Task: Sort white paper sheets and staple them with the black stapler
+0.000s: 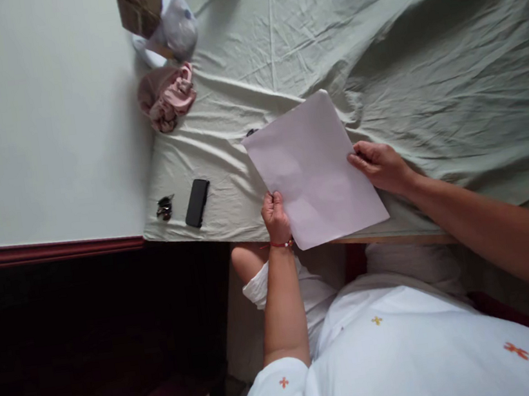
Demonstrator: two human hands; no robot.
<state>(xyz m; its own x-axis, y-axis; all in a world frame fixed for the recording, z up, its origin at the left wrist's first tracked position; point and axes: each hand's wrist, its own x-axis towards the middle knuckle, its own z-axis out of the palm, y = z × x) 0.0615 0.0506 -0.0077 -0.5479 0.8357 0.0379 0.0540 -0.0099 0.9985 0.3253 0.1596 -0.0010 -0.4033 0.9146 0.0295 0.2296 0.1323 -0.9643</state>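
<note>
A blank sheet of white paper [314,172] is held between my two hands, tilted over the near edge of the cloth-covered surface. My left hand [276,217], with a red string bracelet at the wrist, pinches its left edge. On the opposite edge, my right hand [381,164] grips it with the thumb on top and the fingers hidden underneath. Whether there is one sheet or several, I cannot tell. A small dark object [251,132] peeks out from behind the paper's upper left corner, mostly covered.
A wrinkled pale green cloth [404,75] covers the surface. At the left lie a black phone [197,203] and a bunch of keys [165,207]. Beyond them are a crumpled pink cloth [167,97], a plastic bag [179,24] and a brown box [140,6], beside a white wall [39,117].
</note>
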